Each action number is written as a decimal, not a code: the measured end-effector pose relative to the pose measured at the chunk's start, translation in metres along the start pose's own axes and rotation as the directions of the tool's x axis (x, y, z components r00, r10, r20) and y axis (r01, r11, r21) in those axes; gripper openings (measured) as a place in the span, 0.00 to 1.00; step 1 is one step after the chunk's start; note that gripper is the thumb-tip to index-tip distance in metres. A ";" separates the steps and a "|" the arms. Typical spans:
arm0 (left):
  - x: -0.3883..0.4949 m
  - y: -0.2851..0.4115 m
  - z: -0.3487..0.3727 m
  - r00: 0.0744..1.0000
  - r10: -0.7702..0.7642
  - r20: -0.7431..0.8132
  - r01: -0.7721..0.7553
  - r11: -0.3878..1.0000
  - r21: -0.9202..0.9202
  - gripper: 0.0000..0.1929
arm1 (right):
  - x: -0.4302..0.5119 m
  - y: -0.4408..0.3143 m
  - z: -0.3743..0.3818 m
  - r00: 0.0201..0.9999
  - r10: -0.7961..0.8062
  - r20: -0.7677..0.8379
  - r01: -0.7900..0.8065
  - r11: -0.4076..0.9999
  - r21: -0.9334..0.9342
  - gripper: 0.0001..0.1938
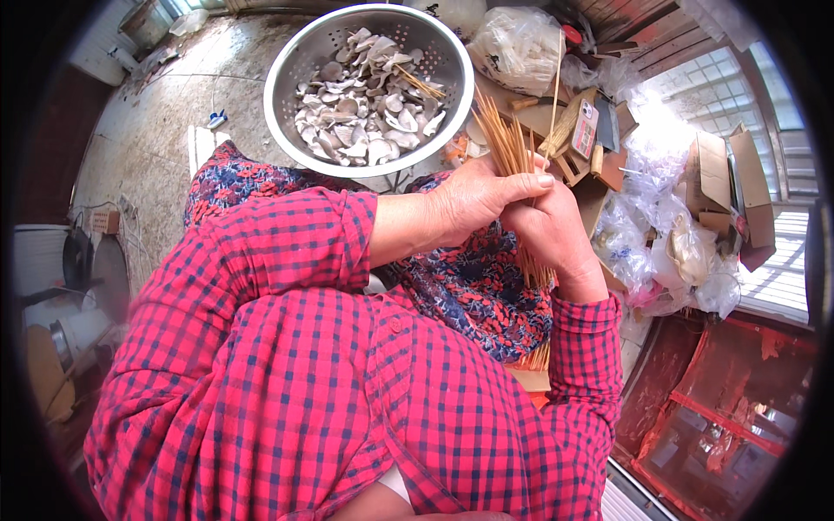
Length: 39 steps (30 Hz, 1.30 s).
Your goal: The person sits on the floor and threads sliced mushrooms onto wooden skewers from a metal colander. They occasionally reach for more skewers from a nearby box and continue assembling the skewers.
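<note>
A thick bundle of bamboo skewers (505,133) is gripped in both hands above my lap. My left hand (475,195) wraps the bundle from the left, its thumb lying across toward the other hand. Close against it, my right hand (550,228) closes around the lower part of the bundle from the right. One longer skewer (558,84) sticks up apart from the rest by the right fingertips; which hand holds it is hard to tell. Ahead of my hands, a perforated metal colander (277,111) contains torn oyster mushrooms (355,124), with several skewers (420,83) lying among them.
Right of the colander, a phone (584,127) rests among wooden pieces and cardboard. A full plastic bag (518,49) stands behind. Crumpled clear bags (642,228) and an open cardboard box (710,172) are farther right. A small blue-and-white object (217,118) lies on the floor.
</note>
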<state>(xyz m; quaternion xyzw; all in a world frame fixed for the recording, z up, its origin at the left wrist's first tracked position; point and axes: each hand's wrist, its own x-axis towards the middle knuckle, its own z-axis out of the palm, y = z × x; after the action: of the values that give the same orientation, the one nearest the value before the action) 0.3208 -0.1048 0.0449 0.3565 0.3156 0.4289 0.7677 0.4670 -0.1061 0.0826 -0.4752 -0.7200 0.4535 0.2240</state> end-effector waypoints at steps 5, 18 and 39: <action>-0.020 0.015 -0.052 0.992 0.070 -0.102 -0.087 0.981 -0.171 0.18 | 0.018 -0.005 0.050 0.989 0.012 0.145 -0.048 0.969 0.242 0.13; -0.045 0.051 -0.125 0.996 0.068 -0.056 -0.086 0.900 -0.428 0.21 | 0.027 -0.001 0.139 0.864 0.049 0.502 -0.449 0.529 0.721 0.18; -0.076 0.066 -0.082 0.857 0.491 -0.155 -0.472 0.870 0.145 0.09 | 0.038 0.012 0.190 0.985 -0.144 0.092 -0.123 -0.221 0.967 0.32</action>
<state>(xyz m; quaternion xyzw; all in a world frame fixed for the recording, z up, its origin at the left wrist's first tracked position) 0.1942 -0.1239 0.0674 0.4209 0.3084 0.6221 0.5837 0.3125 -0.1550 -0.0245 -0.0736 -0.1139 0.8815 0.4523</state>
